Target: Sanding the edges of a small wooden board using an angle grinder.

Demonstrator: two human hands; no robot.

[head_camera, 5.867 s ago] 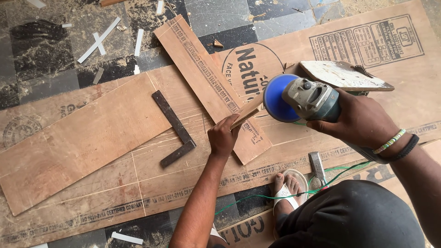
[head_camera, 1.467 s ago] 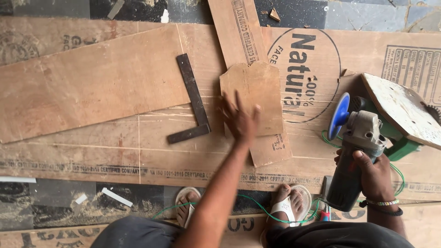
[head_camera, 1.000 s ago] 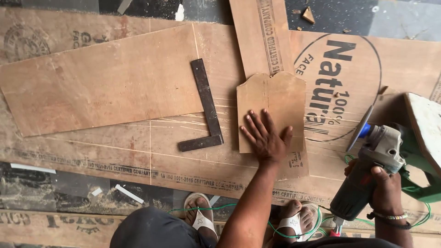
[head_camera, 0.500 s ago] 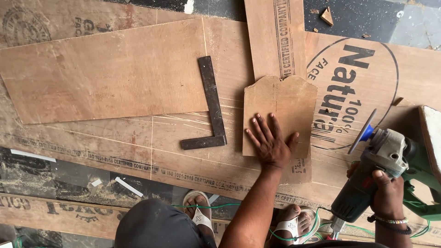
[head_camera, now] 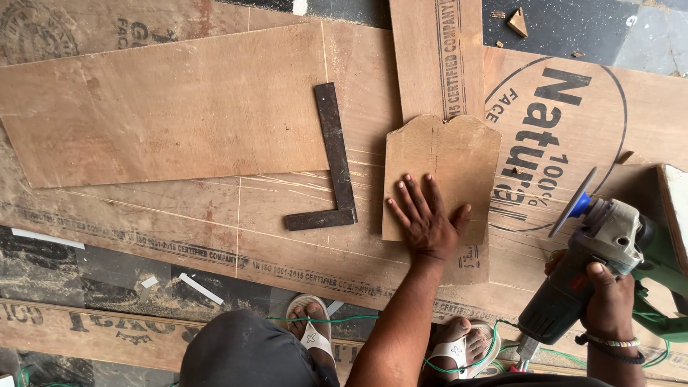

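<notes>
Centrally, left hand [head_camera: 428, 223] laid flat, fingers [head_camera: 413, 200] spread and pressing on the lower edge of a small plywood cut-out [head_camera: 441, 172] with a scalloped top; nothing pinched, palm down, thumb off toward the right edge of the piece. Cut-out resting on a narrow plywood strip [head_camera: 437, 54] running away toward the top of the view, both lying on the large printed plywood sheet [head_camera: 559, 136] spread across the floor. Well to the right, right hand [head_camera: 605, 297] closed around the grey body of an angle grinder [head_camera: 591, 254], wrapped tight in a full fist, beaded bracelet at the wrist. Grinder disc [head_camera: 572, 203] and blue hub tilted upward and to the left, clear of the cut-out and apart from the flat hand, hovering above the printed sheet. Left of the cut-out, dark metal try square [head_camera: 332, 161] lying flat, long arm pointing up the view, short arm turned left, near but not touching the fingertips. Further left, broad plywood panel [head_camera: 172, 107] lying at a slight slant on the sheet. Below, two feet in white sandals [head_camera: 312, 333] at the sheet's near edge, thin green cord [head_camera: 322, 319] trailing across them. At far right, green machine part [head_camera: 663, 269] partly in view behind the grinder.
</notes>
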